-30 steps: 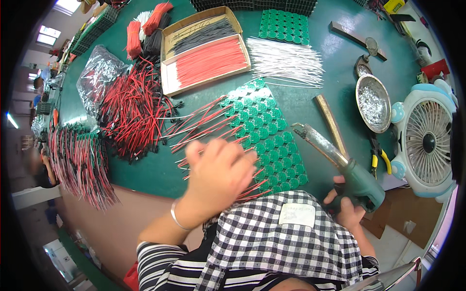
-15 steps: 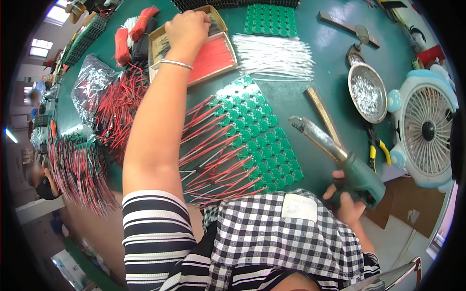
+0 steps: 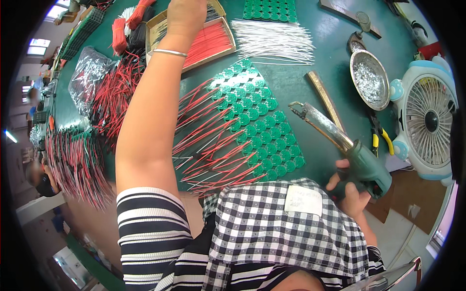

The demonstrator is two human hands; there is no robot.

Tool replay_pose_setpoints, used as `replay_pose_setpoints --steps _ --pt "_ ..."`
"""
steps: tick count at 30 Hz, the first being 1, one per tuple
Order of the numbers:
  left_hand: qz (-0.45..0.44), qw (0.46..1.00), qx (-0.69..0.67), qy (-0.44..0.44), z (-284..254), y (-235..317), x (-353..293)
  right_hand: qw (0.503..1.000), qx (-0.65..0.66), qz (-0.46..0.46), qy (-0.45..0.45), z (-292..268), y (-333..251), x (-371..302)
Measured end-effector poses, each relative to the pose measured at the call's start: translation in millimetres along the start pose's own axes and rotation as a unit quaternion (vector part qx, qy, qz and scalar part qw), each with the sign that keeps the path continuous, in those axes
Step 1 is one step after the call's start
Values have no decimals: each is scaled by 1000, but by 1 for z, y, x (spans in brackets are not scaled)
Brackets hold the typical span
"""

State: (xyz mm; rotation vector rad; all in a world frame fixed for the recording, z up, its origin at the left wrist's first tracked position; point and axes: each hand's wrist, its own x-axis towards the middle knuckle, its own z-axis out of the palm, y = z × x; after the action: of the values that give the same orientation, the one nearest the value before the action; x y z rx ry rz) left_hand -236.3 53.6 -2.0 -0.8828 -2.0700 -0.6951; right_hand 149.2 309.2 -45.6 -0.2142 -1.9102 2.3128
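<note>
The left hand [image 3: 187,14] is reaching into the cardboard box of red wires [image 3: 206,41] at eleven o'clock, grip unclear. The right hand [image 3: 352,194] is gripping the green soldering gun [image 3: 349,150] at four o'clock above the tabletop [image 3: 301,87].

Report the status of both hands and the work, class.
Left hand reaching into the wire box. Right hand grips the soldering gun. Green boards unobstructed.
</note>
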Motion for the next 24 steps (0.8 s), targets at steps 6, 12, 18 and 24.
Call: replay_pose_setpoints --steps 6,12,18,24 --pt "40 964 73 -253 -42 42 9 995 -28 26 87 2 2 -5" --pt "223 879 148 -395 -111 109 -11 1000 -6 -6 6 2 2 2" --pt "179 860 -6 -477 -80 139 -53 985 -32 -29 169 11 -4 7" --pt "96 954 -187 -215 -29 131 -61 981 -27 -96 164 -3 -8 6"
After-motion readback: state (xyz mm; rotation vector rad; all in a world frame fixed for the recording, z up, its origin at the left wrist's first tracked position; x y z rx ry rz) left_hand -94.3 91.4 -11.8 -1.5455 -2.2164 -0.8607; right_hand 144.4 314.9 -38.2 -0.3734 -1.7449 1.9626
